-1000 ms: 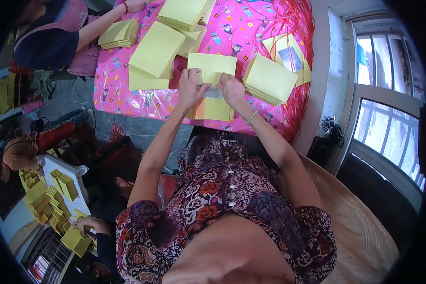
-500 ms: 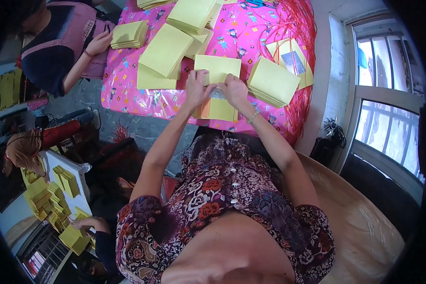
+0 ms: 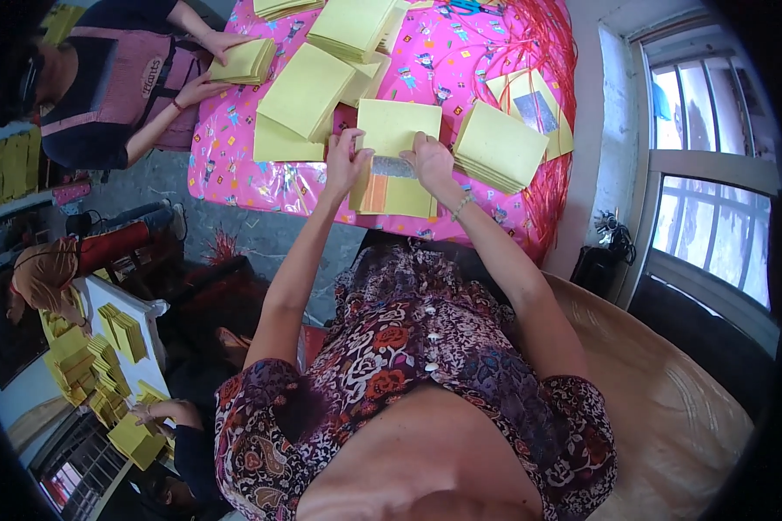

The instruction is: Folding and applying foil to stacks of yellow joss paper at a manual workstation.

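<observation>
A yellow paper sheet (image 3: 400, 122) lies between my hands near the table's front edge, its upper part raised over a lower part. Below that fold shows a silver patch, with an orange patch (image 3: 378, 192) and plain yellow paper under it. My left hand (image 3: 345, 163) pinches the sheet's left edge between thumb and fingers. At the right edge, my right hand (image 3: 431, 161) is closed on the same sheet, its fingertips curled over the paper. To the right of it lies a stack of folded yellow papers (image 3: 502, 146); more yellow stacks (image 3: 299, 91) lie at the left.
Pink patterned covering (image 3: 278, 187) spans the table. Red strings (image 3: 547, 78) hang over its right edge, and blue-handled scissors (image 3: 465, 7) lie at the back. At far left a co-worker's hands (image 3: 202, 87) hold a yellow stack. Another table (image 3: 143, 347) carries several yellow bundles.
My hands have moved apart, the left one outward to the sheet's left edge. More of the orange patch shows. The co-worker's second hand has come onto the yellow stack at far left.
</observation>
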Demonstrator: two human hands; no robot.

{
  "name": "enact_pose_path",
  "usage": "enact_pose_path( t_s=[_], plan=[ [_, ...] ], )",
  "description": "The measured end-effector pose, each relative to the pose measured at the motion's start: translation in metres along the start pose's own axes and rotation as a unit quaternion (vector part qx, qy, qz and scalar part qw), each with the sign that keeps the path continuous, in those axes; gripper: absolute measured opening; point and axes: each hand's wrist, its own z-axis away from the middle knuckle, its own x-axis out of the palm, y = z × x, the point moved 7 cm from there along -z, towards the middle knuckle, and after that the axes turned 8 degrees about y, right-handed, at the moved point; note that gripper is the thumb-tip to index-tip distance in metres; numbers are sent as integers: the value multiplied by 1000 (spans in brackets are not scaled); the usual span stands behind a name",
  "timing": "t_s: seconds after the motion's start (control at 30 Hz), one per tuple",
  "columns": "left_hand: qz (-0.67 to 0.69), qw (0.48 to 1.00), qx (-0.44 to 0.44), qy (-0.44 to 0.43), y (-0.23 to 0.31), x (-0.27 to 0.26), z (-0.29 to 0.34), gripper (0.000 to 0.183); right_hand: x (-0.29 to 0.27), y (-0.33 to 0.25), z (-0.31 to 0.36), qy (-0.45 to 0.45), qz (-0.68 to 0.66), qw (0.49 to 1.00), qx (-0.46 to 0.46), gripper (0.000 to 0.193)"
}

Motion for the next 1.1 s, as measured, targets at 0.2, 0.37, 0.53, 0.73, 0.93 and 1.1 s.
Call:
enact_pose_path(
  t_s=[0.2, 0.37, 0.53, 0.73, 0.93, 1.1],
  plan=[
    [222, 966, -126, -46, -39, 9, 0, 33, -4, -3, 5, 42, -27, 998, -36, 38],
    [245, 958, -138, -49, -47, 15, -1, 31, -3, -1, 5, 62, -34, 997, -37, 39],
    [258, 956, -134, -50, -52, 17, 2, 30, -7, 0, 9, 60, -62, 995, -41, 44],
    [286, 928, -238, -15, -69, 16, 7, 31, -7, -17, 10, 89, 37, 987, -127, 47],
    [44, 983, -162, 74, -31, 7, -2, 35, 6, -27, 11, 98, 231, 918, -307, 12],
    [-127, 968, -213, 42, -32, 6, -14, 50, 11, -33, 9, 99, 231, 913, -322, 11]
  ],
)
